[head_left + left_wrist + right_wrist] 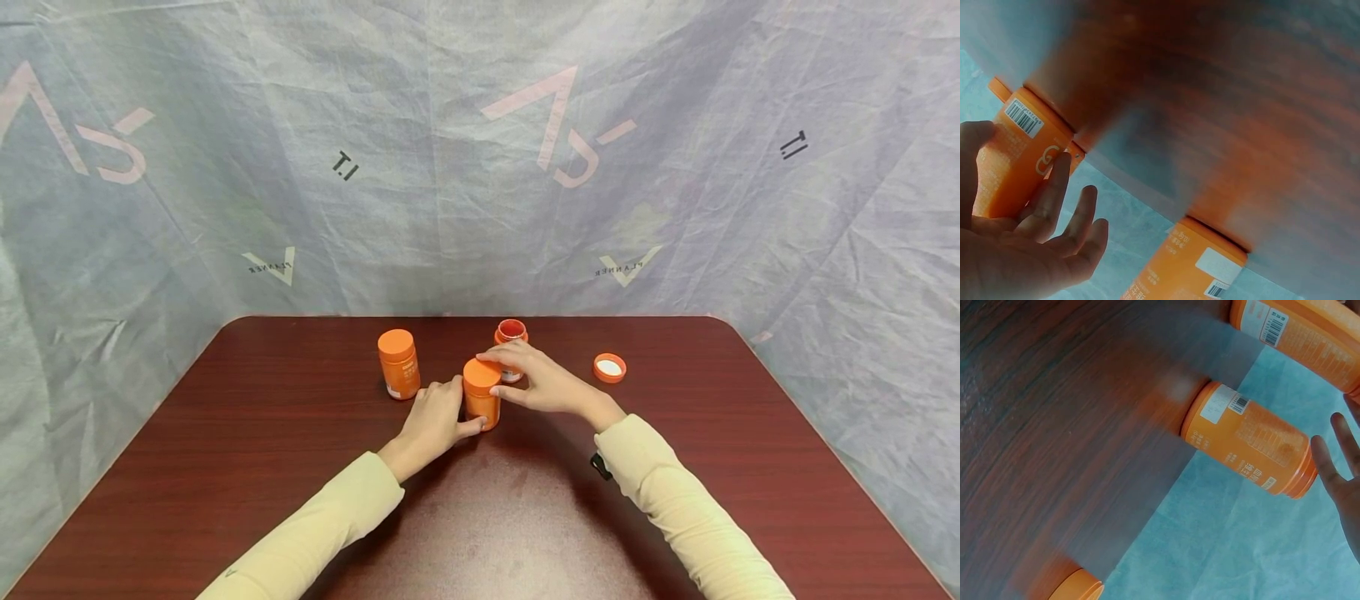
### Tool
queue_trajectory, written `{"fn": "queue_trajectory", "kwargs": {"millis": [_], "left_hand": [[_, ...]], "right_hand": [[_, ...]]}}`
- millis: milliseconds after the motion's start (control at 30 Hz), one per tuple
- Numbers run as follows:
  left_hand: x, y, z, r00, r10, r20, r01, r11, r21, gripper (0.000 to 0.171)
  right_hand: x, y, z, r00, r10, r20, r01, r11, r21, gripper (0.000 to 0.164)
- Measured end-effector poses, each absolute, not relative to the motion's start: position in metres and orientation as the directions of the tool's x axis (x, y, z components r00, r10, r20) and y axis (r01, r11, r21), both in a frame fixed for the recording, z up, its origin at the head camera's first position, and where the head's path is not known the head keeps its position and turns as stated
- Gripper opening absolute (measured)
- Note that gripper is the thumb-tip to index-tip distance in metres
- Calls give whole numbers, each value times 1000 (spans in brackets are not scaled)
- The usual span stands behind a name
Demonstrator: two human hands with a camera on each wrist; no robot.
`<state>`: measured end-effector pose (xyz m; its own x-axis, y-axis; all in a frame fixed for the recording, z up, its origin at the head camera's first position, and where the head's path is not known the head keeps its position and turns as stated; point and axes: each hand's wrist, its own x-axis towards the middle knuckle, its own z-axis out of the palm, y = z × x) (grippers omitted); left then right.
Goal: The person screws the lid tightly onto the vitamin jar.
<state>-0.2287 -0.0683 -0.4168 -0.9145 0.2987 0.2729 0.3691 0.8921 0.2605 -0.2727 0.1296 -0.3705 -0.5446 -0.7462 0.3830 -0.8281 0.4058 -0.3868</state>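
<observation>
A capped orange bottle (482, 404) stands upright near the middle of the table. My left hand (433, 421) grips its body from the left, with the thumb at the front. In the left wrist view that bottle (1022, 134) shows a barcode, and the other fingers spread beside it. My right hand (542, 379) holds the orange lid (482, 375) from the right, between thumb and fingers. Just behind stands an uncapped orange bottle (512, 330), partly hidden by the right hand. The right wrist view shows this uncapped bottle (1250, 437) with its threaded neck bare.
Another capped orange bottle (399, 365) stands at the left. A loose orange lid (609, 367) lies with its white inside up at the right. Behind the dark red wooden table (225, 467) hangs a grey printed cloth (450, 167). A small black object (600, 465) shows by the right cuff.
</observation>
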Motion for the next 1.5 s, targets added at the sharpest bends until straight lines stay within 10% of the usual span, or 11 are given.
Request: {"fn": "queue_trajectory", "kwargs": {"millis": [1133,1500], "left_hand": [[-229,-79,-414,-940,150,307,231,941,246,60],[-230,-87,-413,-943,94,318,181,949,258,57]], "right_hand": [[-288,177,-368,-623,-603,498,-781,513,-355,35],[-296,207,-374,-751,-529,396,-658,651,-379,37]]}}
